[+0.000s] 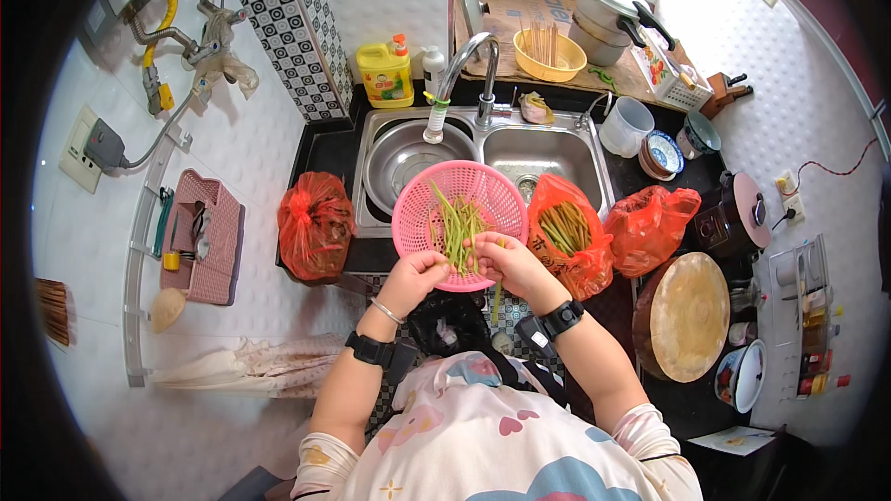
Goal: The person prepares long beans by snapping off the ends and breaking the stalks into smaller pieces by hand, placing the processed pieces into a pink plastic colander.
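Note:
A pink plastic colander (404, 212) rests at the front edge of the sink, with a loose heap of thin green stems (456, 223) inside it. Over its near rim, my left hand (423, 273) has thumb and forefinger pinched together; whether a piece is between them cannot be made out. My right hand (511, 264) is close by on the right, gripping a green stem (497, 303) that hangs below the fingers. Just right of the colander, an open red plastic bag (592, 271) holds more green-brown stems (565, 228).
A tied red bag (314, 223) sits left of the double sink (605, 184), another red bag (651, 229) to the right. The faucet (491, 62) arches over a steel basin (390, 160). A round wooden chopping board (690, 316) stands right; a black-lined bin (445, 313) is below my hands.

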Demonstrator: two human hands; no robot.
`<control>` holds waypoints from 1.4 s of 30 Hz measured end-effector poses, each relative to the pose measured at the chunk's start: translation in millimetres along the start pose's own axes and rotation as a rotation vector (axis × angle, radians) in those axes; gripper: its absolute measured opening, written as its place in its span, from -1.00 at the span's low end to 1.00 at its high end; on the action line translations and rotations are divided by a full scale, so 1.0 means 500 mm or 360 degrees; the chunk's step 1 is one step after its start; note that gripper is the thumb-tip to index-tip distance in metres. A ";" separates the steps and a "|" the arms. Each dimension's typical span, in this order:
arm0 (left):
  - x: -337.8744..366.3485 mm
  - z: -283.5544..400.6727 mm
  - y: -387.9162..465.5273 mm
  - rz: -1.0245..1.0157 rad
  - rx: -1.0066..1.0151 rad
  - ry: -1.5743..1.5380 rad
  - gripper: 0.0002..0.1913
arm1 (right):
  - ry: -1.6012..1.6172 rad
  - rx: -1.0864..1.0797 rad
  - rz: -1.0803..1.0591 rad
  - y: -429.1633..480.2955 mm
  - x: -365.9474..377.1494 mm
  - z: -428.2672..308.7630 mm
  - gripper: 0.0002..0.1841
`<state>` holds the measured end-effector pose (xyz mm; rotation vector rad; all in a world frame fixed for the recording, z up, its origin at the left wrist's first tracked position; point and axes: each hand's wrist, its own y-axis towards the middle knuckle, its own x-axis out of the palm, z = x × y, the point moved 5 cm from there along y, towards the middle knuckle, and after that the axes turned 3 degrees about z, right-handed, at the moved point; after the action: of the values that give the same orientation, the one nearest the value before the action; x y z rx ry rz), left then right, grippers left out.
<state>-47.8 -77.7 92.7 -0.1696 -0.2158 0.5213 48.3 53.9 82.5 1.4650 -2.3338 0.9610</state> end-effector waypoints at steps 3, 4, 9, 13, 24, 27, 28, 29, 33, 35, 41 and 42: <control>0.005 -0.014 -0.001 -0.0051 0.0114 0.0321 -0.91 | 0.0085 -0.0012 0.0074 0.010 -0.004 0.005 -0.90; 0.009 -0.016 -0.001 -0.0096 0.0076 0.0382 -0.92 | 0.0040 -0.0062 0.0060 0.013 -0.010 0.005 -0.90; 0.016 -0.022 -0.001 -0.0093 0.0104 0.0407 -0.87 | -0.0145 -0.0088 0.0096 0.013 -0.010 0.015 -0.91; -0.002 0.003 0.026 0.0285 0.0153 0.0087 -0.85 | -0.0669 -0.0278 -0.0030 -0.013 0.027 -0.009 -0.86; 0.027 0.015 0.037 0.0194 0.0293 0.0377 -0.91 | -0.0551 -0.0450 0.0086 -0.012 0.016 -0.037 -0.88; 0.042 0.017 0.035 0.0156 0.0308 0.0427 -0.94 | -0.0572 -0.0434 0.0059 -0.007 0.008 -0.036 -0.90; 0.044 0.017 0.034 0.0142 0.0261 0.0392 -0.94 | -0.0567 -0.0422 0.0053 -0.006 0.006 -0.036 -0.90; 0.046 0.016 0.035 0.0127 0.0214 0.0358 -0.94 | -0.0566 -0.0422 0.0055 -0.007 0.004 -0.038 -0.90; 0.052 0.016 0.033 0.0165 0.0288 0.0318 -0.93 | -0.0576 -0.0403 0.0018 -0.007 0.006 -0.040 -0.90; 0.053 0.015 0.034 0.0205 0.0378 0.0239 -0.92 | -0.0570 -0.0420 -0.0008 -0.003 0.003 -0.038 -0.90; 0.030 -0.017 0.041 0.0165 0.0140 -0.0198 -0.92 | -0.0593 -0.0398 0.0035 -0.006 0.003 -0.044 -0.90; 0.028 -0.011 0.041 0.0165 0.0139 -0.0199 -0.92 | -0.0573 -0.0347 0.0058 -0.007 -0.003 -0.048 -0.89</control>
<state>-44.2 -53.4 85.2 -0.0635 -0.3067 0.6444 48.7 69.2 101.5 1.6179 -2.6181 0.4573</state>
